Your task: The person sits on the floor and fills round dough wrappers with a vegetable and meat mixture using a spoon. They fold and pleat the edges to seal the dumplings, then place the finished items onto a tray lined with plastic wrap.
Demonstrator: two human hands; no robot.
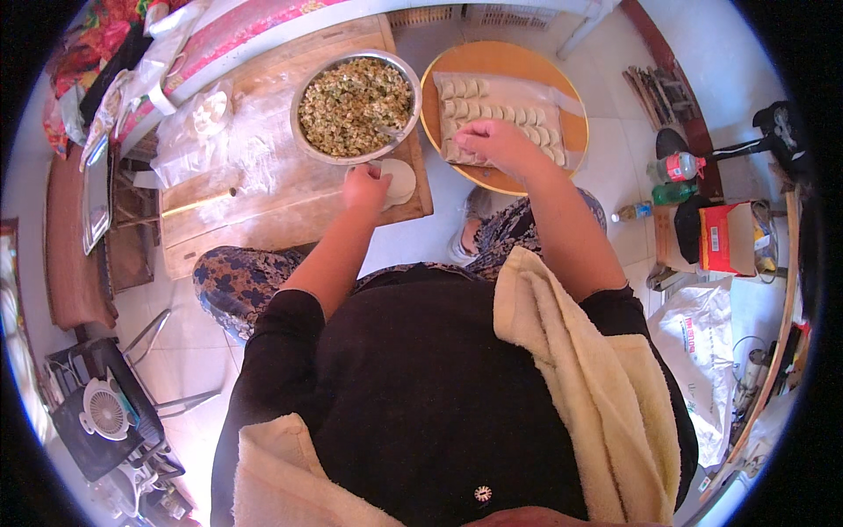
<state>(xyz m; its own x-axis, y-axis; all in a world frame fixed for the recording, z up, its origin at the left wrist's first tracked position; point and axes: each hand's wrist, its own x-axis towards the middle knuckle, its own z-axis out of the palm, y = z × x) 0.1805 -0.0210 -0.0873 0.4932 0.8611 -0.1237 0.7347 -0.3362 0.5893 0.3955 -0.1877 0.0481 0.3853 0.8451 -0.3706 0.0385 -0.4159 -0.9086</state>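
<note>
The left hand (367, 186) is at the near right corner of the wooden table (263, 215), fingers curled almost together against the left side of the pale round wrappers (401, 183); whether they pinch one cannot be told. The right hand (492, 142) is above the near left part of the round board (492, 58), its fingers bent and drawn loosely together over the rows of dumplings (502, 112), and it cannot be told whether they have hold of one. The dumplings lie on a clear plastic sheet (571, 107) across the middle of that board. A metal bowl (299, 132) of chopped filling (356, 101) stands at the table's right edge, beyond the wrappers. A thin stick (198, 205) lies toward the left edge.
</note>
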